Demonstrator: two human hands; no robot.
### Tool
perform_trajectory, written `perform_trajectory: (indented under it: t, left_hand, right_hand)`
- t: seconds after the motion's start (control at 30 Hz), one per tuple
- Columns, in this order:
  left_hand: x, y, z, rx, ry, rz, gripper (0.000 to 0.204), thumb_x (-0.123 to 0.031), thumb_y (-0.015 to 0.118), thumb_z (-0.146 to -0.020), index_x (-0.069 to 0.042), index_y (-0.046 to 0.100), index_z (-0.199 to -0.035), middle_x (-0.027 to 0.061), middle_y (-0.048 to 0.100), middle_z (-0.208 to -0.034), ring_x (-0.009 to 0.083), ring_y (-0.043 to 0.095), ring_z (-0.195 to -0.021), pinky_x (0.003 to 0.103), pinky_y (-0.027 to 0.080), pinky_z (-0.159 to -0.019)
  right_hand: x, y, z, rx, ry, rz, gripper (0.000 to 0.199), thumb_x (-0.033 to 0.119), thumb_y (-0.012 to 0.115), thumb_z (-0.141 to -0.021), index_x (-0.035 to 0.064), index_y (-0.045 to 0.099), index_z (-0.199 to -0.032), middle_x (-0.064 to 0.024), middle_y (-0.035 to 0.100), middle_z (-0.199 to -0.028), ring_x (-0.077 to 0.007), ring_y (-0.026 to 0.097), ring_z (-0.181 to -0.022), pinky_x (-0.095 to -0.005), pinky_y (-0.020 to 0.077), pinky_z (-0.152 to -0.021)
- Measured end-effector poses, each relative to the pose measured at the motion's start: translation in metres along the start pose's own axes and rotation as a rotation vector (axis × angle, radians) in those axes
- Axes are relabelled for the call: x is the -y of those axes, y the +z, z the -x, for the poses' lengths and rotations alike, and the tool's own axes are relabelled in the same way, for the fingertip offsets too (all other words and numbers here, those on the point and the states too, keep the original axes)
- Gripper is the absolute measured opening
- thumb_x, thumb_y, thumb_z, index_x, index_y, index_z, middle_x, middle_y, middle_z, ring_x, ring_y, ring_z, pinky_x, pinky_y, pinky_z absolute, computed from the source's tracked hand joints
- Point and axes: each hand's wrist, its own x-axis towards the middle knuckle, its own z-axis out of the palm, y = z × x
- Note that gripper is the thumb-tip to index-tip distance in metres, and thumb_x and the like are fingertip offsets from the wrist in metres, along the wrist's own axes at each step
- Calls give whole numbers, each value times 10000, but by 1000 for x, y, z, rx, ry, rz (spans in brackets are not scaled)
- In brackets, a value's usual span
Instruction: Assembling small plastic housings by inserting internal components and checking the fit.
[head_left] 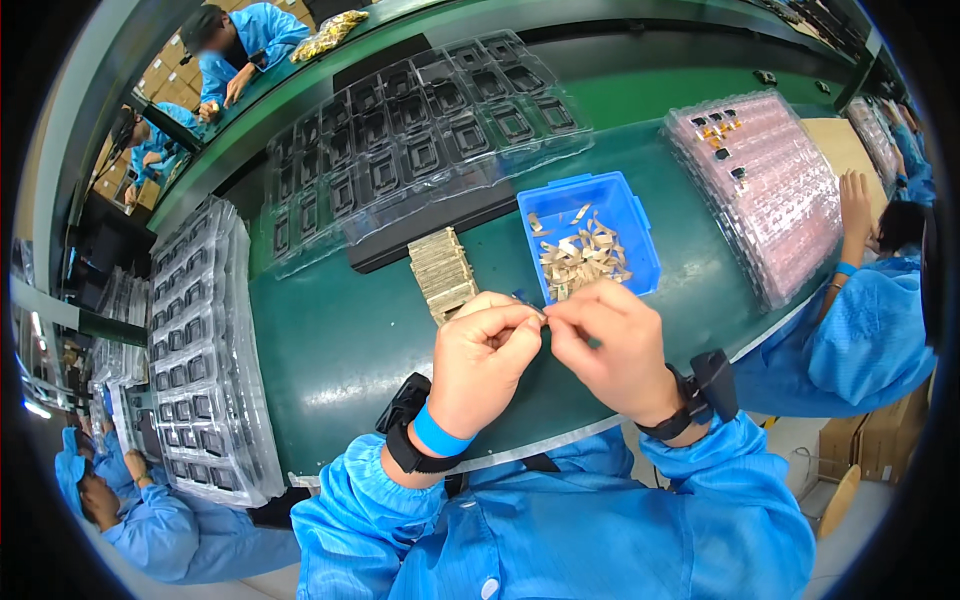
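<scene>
My left hand point(485, 355) and my right hand point(610, 345) meet fingertip to fingertip over the near middle of the green table. Both are closed in a pinch. A small dark piece point(522, 297) shows at the left fingertips; most of it is hidden, and what the right fingers pinch is too small to make out. Just beyond my hands stands a blue plastic bin point(649, 262) holding many loose beige strips point(590, 250). To its left lies a block of stacked beige strips point(440, 268), its near end close to my left hand.
Clear trays with black frame-shaped parts point(385, 170) lie at the back, partly on a black box point(440, 228). More such trays point(205, 360) line the left. A pink tray point(775, 200) with several small parts lies right, near a co-worker's hand point(856, 210). Other people sit around.
</scene>
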Motion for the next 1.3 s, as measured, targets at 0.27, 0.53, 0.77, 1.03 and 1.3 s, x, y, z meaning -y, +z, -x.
perform_trajectory:
  t: [0.27, 0.53, 0.77, 1.03, 1.3]
  left_hand:
    - [2, 8, -29, -17, -87, -126, 154, -125, 708, -846, 25, 727, -874, 33, 667, -804, 79, 582, -694, 230, 466, -616]
    - [-4, 16, -45, -47, -101, -104, 226, -213, 718, -879, 10, 724, -913, -35, 581, -657, 29, 454, -575, 212, 372, -524]
    - [-11, -11, -4, -68, -298, 181, 223, -186, 695, -902, 37, 701, -904, -12, 642, -767, 22, 531, -671, 190, 408, -557]
    - [-11, -47, 39, -67, -265, 96, 70, -28, 676, -879, 39, 691, -863, 29, 623, -854, 74, 577, -772, 213, 456, -668]
    - [4, -64, 72, -147, -302, 1, 84, -40, 693, -869, 41, 692, -849, 20, 602, -839, 53, 551, -688, 195, 433, -594]
  right_hand:
    - [-17, -46, -10, -275, 276, -66, 83, -44, 654, -829, -41, 686, -906, -73, 625, -835, -112, 645, -679, -223, 526, -573]
    - [-2, -48, -7, -253, 140, 114, 138, -54, 669, -797, -16, 691, -927, -82, 620, -829, -153, 641, -681, -256, 512, -558]
    - [4, -5, 11, 58, -242, 138, 234, -2, 744, -741, 28, 695, -968, -88, 630, -840, -203, 634, -711, -306, 511, -586]
    - [20, -1, -10, 360, 414, -196, 146, 72, 726, -818, -3, 686, -937, -81, 646, -788, -117, 612, -589, -237, 472, -529]
    - [23, 27, -7, 660, 727, -431, 128, 105, 685, -871, -19, 669, -898, -27, 644, -698, -45, 565, -547, -217, 456, -486]
